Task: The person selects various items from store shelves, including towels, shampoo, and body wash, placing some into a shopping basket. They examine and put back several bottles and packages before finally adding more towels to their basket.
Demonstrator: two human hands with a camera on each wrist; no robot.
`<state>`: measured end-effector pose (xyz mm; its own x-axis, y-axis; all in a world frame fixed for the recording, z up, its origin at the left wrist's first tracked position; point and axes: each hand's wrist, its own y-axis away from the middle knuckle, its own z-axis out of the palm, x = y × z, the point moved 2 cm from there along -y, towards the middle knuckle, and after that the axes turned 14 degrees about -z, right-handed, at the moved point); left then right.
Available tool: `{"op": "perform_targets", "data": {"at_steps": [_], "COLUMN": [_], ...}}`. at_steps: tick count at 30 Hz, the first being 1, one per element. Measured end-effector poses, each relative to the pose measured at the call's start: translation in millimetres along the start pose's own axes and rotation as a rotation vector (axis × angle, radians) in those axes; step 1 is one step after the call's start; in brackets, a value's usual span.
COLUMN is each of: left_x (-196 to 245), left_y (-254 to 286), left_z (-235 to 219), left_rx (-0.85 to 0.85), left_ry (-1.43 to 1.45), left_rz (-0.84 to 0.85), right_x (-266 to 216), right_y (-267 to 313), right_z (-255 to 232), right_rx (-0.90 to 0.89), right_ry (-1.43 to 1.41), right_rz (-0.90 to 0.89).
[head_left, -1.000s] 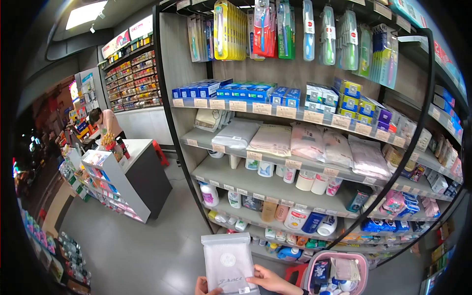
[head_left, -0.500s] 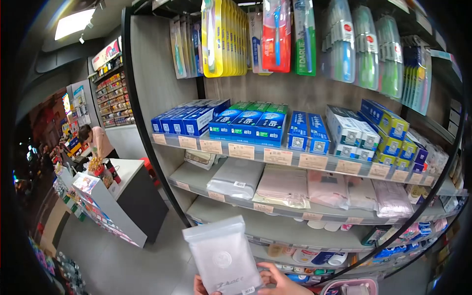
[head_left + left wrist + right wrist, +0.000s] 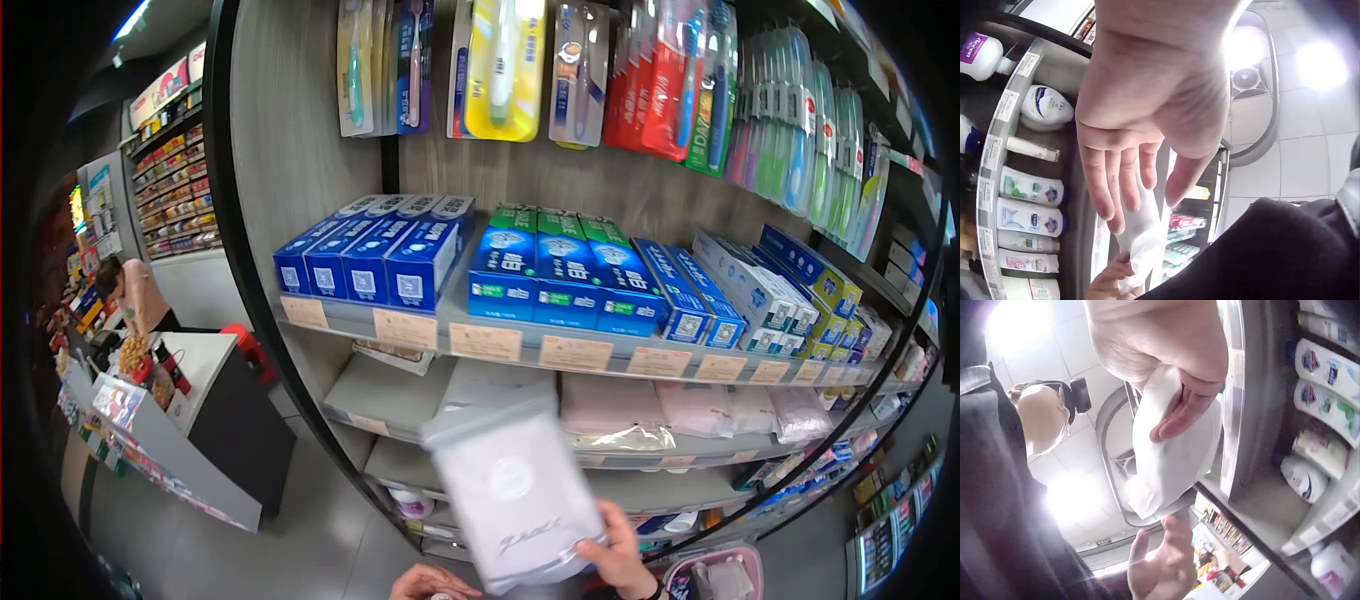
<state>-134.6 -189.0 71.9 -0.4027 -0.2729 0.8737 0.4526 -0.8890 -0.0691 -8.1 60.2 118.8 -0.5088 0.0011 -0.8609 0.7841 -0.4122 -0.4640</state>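
Observation:
In the head view a flat pale towel in a clear zip bag [image 3: 515,500], with a round emblem and dark script, tilts in front of the shelf. My right hand [image 3: 620,555] grips its lower right edge, thumb on the front face. The right wrist view has the white bag [image 3: 1175,450] pinched between thumb and fingers. Apart from the bag, low beside its bottom edge, is my left hand [image 3: 430,582]. Its fingers reach out loosely around nothing in the left wrist view, where the palm [image 3: 1147,94] shows. Similar bagged towels [image 3: 612,408] lie on the shelf behind.
Toothpaste boxes [image 3: 560,270] line the shelf above the towels, under hanging toothbrush packs [image 3: 505,70]. A black shelf post [image 3: 285,340] rises at left. A pink basket [image 3: 755,575] holding goods stands low at right. A person [image 3: 140,295] is behind the counter [image 3: 195,370].
My left hand has let go of the bagged towel and dropped below it. The right hand now holds it alone, further right and before the towel shelf. The head view has come closer to the shelves.

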Motion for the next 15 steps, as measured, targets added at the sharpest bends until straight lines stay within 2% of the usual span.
{"op": "perform_targets", "data": {"at_steps": [5, 7, 8, 10, 11, 13, 14, 15], "left_x": [39, 52, 56, 62, 65, 68, 68, 66], "left_y": [5, 7, 7, 7, 6, 6, 6, 5], "left_z": [-66, -88, -97, -112, -117, -125, -129, -134], "left_rx": [0.009, 0.045, 0.027, 0.034, 0.020, 0.015, 0.006, -0.005], "left_ry": [-0.097, -0.103, -0.103, -0.078, -0.077, -0.090, -0.086, -0.113], "left_rz": [-0.138, -0.169, -0.178, -0.184, -0.190, -0.239, -0.244, -0.259], "right_x": [-23, -40, -39, -37, -40, -51, -51, -46], "right_y": [-50, -71, -79, -96, -105, -123, -131, -137], "right_z": [24, 50, 55, 60, 71, 95, 99, 100], "right_rx": [0.416, 0.489, 0.507, 0.444, 0.456, 0.506, 0.455, 0.459], "right_ry": [0.125, 0.254, 0.264, 0.630, 0.639, 1.033, 1.218, 1.227], "right_rz": [-0.284, -0.163, -0.167, -0.246, -0.247, -0.409, -0.444, -0.441]}}
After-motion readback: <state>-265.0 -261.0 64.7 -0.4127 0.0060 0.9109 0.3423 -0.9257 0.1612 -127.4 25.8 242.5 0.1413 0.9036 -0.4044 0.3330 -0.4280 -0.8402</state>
